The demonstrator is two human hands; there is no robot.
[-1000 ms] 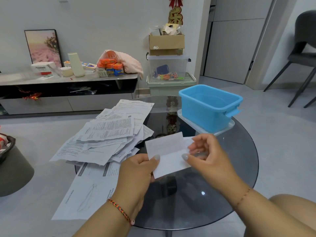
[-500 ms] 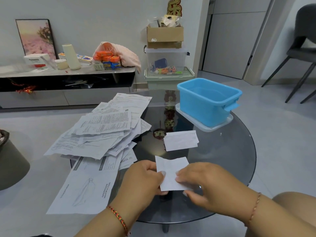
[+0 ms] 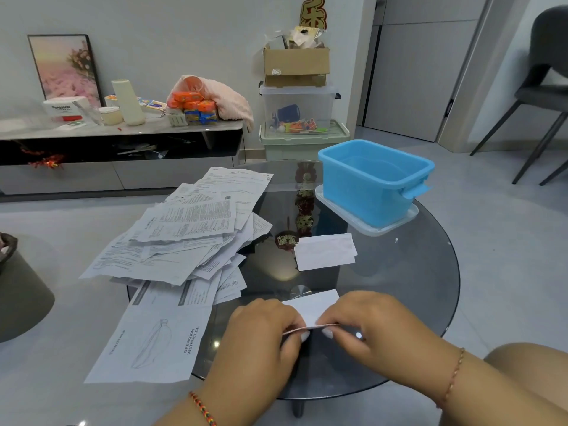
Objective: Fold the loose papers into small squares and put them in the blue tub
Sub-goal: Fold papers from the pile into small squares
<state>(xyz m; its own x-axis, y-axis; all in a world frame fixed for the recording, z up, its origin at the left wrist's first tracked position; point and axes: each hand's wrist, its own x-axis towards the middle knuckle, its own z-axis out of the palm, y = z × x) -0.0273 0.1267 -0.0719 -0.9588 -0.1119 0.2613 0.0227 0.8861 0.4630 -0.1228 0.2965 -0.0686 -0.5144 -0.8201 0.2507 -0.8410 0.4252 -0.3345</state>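
From the head camera, most of the small white paper is hidden behind the two hands; only its far flap and a thin near edge show, so how many layers it has cannot be told. The left hand and right hand both curl their fingers and pinch that near edge, fingertips almost meeting, at 6 o'clock on the round glass table. A folded paper lies flat near the table's centre. The blue tub stands on a clear lid at 1 o'clock; its floor is hard to make out. The loose papers spread at 9 o'clock, overhanging the rim.
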